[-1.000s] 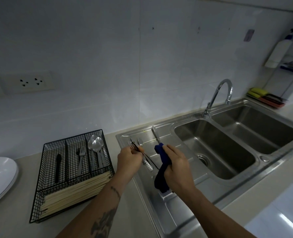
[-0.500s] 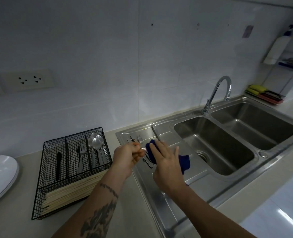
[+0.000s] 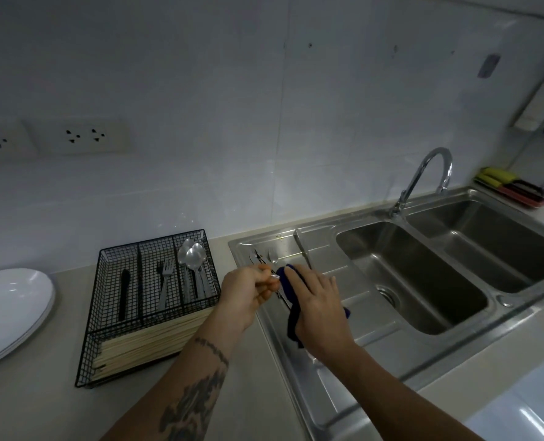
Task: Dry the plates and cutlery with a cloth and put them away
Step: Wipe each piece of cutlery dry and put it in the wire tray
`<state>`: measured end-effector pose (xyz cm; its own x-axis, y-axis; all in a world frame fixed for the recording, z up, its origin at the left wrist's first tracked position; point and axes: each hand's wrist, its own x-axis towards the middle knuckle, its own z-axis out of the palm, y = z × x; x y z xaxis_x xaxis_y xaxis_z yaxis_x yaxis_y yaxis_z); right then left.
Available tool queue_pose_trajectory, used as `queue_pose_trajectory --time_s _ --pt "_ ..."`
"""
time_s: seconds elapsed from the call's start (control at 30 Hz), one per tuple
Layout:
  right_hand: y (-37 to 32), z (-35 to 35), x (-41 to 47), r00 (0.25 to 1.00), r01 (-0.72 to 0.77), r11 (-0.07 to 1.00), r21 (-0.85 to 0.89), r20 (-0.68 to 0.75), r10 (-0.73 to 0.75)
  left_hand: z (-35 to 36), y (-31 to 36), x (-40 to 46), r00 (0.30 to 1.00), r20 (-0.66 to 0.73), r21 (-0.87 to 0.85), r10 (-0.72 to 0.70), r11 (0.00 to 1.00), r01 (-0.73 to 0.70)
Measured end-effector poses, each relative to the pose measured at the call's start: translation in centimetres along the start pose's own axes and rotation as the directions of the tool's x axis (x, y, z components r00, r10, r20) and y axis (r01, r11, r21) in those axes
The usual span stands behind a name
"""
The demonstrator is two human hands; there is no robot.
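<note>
While the left hand (image 3: 248, 297) pinches cutlery (image 3: 272, 276), the right hand (image 3: 320, 308) grips the cloth (image 3: 288, 281) around it.

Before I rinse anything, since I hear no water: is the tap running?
Off, as far as shows: no stream falls from the tap, and the sink basin beneath looks empty and holds no pooled water.

no readable text anywhere — no labels, brands, numbers or signs legible on any surface

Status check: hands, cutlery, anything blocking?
Left hand pinches a cutlery piece; right hand wraps blue cloth round it. Fork and knife wait on drainboard. Nothing blocking.
</note>
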<state>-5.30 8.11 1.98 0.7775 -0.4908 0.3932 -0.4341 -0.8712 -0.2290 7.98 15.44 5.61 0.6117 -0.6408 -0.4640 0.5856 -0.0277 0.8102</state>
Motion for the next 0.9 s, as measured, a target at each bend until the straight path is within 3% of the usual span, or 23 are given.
queue_pose_trajectory --time_s 0.13,0.27,0.4,0.53,0.63,0.83,0.9 --pt "0.0 0.5 0.2 0.997 -0.038 0.998 0.04 0.065 0.035 -1.2 -0.8 -0.2 0.998 0.066 -0.073 -0.014 0.997 0.019" --pt "-1.6 1.4 1.4 0.997 -0.057 0.997 0.046 0.053 0.055 -3.1 -0.8 -0.3 0.987 0.117 -0.048 0.113 0.993 -0.108" --pt "-3.6 2.3 1.5 0.992 0.064 0.997 0.032 0.11 -0.067 -5.9 -1.4 0.1 0.977 -0.071 -0.074 0.201 0.976 -0.207" --pt "-5.1 3.2 1.8 0.975 0.176 0.984 -0.03 0.142 -0.17 -9.2 -0.9 2.2 0.934 -0.306 -0.069 0.187 0.974 -0.217" --pt "-5.5 3.5 2.4 0.971 0.205 0.978 -0.048 0.137 -0.197 -11.6 0.6 3.3 0.933 -0.319 -0.078 0.168 0.976 -0.203" --pt "-5.3 4.1 4.2 0.967 0.205 0.975 -0.083 0.168 -0.189 -14.9 4.1 7.5 0.862 -0.441 0.324 0.251 0.94 -0.108" --pt "-5.1 4.4 4.6 0.966 0.2 0.976 -0.091 0.183 -0.181 -15.7 5.2 9.1 0.869 -0.419 0.439 0.264 0.897 -0.061"
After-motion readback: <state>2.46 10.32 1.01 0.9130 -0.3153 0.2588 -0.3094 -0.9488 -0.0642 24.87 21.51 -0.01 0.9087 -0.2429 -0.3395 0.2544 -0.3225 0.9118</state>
